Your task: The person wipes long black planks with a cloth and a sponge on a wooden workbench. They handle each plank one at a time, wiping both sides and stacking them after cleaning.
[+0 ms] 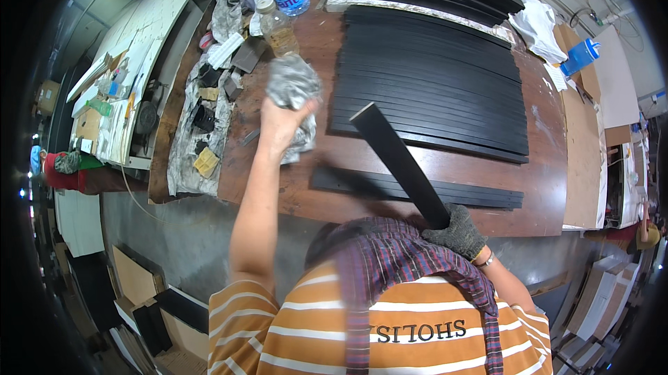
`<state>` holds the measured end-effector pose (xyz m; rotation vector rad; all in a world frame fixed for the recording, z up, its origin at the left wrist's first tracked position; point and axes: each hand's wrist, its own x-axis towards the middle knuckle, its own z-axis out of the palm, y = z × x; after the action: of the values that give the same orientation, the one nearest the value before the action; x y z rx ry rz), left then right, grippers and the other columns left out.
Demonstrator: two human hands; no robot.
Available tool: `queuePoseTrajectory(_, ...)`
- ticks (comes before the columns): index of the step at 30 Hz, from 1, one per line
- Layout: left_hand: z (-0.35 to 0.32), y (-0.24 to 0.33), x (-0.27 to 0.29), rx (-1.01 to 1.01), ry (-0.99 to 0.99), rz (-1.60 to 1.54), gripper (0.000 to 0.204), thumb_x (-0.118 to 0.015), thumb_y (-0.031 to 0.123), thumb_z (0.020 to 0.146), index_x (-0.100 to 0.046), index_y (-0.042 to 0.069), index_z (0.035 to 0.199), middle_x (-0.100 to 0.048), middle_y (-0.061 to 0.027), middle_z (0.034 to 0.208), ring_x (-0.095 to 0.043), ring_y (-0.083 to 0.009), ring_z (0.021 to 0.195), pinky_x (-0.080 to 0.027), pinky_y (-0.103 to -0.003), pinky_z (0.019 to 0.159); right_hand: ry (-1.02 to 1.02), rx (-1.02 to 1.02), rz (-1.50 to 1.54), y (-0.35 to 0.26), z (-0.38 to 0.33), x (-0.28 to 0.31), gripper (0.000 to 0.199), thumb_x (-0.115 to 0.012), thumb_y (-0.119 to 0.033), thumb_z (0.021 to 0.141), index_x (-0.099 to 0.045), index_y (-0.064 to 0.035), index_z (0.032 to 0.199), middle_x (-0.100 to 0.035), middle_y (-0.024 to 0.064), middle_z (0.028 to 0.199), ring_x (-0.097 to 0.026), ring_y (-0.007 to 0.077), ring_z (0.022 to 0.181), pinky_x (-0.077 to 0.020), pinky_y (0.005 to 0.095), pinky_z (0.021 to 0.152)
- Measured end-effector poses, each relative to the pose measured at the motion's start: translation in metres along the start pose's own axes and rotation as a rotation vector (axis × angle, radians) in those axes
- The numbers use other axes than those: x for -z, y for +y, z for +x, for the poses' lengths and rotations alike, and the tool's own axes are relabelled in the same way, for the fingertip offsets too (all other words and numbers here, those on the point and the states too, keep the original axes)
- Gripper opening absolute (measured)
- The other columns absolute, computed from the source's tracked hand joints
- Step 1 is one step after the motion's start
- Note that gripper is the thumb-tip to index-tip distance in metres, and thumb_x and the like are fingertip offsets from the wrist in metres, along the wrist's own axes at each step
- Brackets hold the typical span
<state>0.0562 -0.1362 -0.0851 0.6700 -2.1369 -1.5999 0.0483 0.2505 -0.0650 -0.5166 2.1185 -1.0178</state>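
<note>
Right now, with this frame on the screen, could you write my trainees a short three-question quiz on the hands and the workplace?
1. What does the left hand hold?
2. True or false: the right hand is bare as it grips a black strip.
3. Where does the wide row of black strips lie? A) on the floor; B) on the brown table; C) in the left hand.

Key: 1. A crumpled cloth. 2. False; it wears a grey glove. 3. B.

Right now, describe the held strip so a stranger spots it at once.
Find the brown table with its block of black strips. Nearer the wearer, the gray-gloved right hand grips one black strip, slanting up leftward. Unlike its neighbours, it is held, angled and pale-ended.
</note>
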Motion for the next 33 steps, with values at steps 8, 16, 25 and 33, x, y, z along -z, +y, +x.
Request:
queuePoseTrajectory(8, -0.029, -0.099, 0.123, -0.087, 0.235, 0.350, 0.054, -0.083, 0.016, 0.075, -0.065, -0.006, 0.121, -0.066, -0.0220, 0.126, -0.063, -0.0307, 0.120, -0.046, -0.036, 0.103, 0.012, -0.076, -0.227, -0.002, 0.013, 0.000, 0.047, -0.080, -0.026, 0.065, -0.072, -0.0009, 0.104, -0.073, 0.0191, 0.086, -0.071, 0.0266, 0.078, -0.0541, 0.0379, 0.076)
queuePoseTrajectory(16, -0.059, -0.186, 0.239, 0.081, 0.355, 1.079, 0.056, -0.081, 0.006, 0.069, -0.065, 0.002, 0.123, -0.065, -0.0195, 0.126, -0.061, -0.0368, 0.116, -0.047, -0.043, 0.101, 0.128, 0.063, -0.289, -0.005, 0.024, -0.023, 0.051, -0.082, -0.024, 0.064, -0.068, -0.0003, 0.107, -0.071, 0.0222, 0.090, -0.070, 0.0374, 0.083, -0.0540, 0.0420, 0.076)
queuePoseTrajectory(25, -0.055, -0.057, 0.137, -0.184, -0.029, -0.031, 0.045, -0.064, -0.010, 0.086, -0.058, -0.006, 0.131, -0.058, -0.0109, 0.133, -0.058, -0.0195, 0.122, -0.045, -0.032, 0.107, 0.079, -0.006, -0.449, -0.007, 0.024, -0.031, 0.055, -0.083, -0.030, 0.065, -0.068, -0.0067, 0.112, -0.071, 0.0198, 0.095, -0.069, 0.0389, 0.089, -0.0546, 0.0441, 0.078)
queuePoseTrajectory(33, -0.035, 0.060, 0.050, -0.518, -0.301, 0.182, 0.047, -0.071, -0.007, 0.074, -0.072, 0.004, 0.119, -0.063, -0.0185, 0.126, -0.061, -0.0301, 0.119, -0.047, -0.037, 0.101, 0.122, -0.009, -0.352, -0.006, 0.011, -0.031, 0.055, -0.083, -0.031, 0.065, -0.068, -0.0089, 0.113, -0.071, 0.0200, 0.092, -0.069, 0.0385, 0.087, -0.0553, 0.0431, 0.077)
